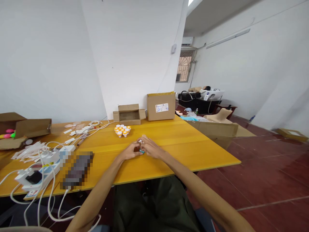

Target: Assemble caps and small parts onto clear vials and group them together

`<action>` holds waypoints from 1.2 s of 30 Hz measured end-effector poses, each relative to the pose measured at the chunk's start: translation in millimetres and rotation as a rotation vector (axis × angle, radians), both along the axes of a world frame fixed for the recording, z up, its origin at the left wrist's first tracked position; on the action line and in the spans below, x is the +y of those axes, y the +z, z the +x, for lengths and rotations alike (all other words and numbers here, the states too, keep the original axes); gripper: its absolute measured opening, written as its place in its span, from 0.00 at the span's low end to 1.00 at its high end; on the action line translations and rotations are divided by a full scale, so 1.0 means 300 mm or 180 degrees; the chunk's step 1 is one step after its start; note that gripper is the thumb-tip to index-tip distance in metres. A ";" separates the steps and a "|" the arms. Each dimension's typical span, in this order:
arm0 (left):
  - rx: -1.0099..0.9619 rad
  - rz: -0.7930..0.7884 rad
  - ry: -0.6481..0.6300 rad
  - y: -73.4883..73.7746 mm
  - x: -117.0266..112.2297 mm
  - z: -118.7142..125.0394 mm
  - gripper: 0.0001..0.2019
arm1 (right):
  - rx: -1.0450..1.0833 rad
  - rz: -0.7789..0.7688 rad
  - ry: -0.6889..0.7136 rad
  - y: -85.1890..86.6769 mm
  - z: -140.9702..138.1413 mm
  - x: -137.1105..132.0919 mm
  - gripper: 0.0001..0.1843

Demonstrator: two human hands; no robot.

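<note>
Over the table's near half, my left hand (130, 152) and my right hand (151, 148) meet, fingers curled toward each other. Between them is a small teal-and-white piece (142, 151), mostly covered by the fingers; its kind is too small to make out. Both hands are closed on it, with thumb and fingers pinched. Just beyond the hands, a cluster of small white-and-orange capped pieces (122, 130) stands on the yellow table (188, 141).
An open cardboard box (129, 121) and a taller closed carton (161, 107) stand at the back. On the left lie a power strip (51, 172) with white cables, a blurred dark flat object (77, 169) and a box of colourful items (33, 127). The table's right edge borders a large carton (214, 132).
</note>
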State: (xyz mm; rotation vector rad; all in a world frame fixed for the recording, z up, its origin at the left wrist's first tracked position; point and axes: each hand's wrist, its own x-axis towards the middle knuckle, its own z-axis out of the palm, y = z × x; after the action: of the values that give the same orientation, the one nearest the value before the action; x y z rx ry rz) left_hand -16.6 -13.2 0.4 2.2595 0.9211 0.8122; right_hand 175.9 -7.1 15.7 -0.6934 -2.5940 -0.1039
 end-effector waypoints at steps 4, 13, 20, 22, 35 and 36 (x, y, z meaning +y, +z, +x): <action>0.0022 -0.0032 0.0016 0.002 0.001 0.002 0.06 | 0.0023 -0.0078 -0.0041 -0.001 -0.001 0.003 0.06; 0.0072 -0.0112 0.0109 0.013 -0.007 0.007 0.04 | 0.0110 -0.0096 -0.0199 0.000 -0.009 -0.004 0.05; 0.0043 -0.0128 0.0073 0.005 -0.002 0.003 0.05 | 0.0048 -0.0079 -0.0032 -0.003 -0.009 0.008 0.05; 0.0032 -0.0135 0.0064 0.003 0.001 0.001 0.05 | 0.0050 -0.0067 0.0022 -0.008 -0.006 0.013 0.05; -0.0131 -0.0287 0.0034 0.014 -0.007 0.005 0.09 | 0.0105 -0.0057 0.0001 -0.016 0.001 0.010 0.06; -0.0149 -0.0290 0.0030 0.016 -0.008 0.006 0.09 | 0.0111 -0.0078 -0.0043 -0.016 0.002 0.008 0.06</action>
State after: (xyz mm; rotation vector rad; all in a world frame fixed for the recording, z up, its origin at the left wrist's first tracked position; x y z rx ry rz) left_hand -14.8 -15.5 5.1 2.1505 0.9289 0.8074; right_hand 176.3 -4.6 10.8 -0.7151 -2.5616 -0.0637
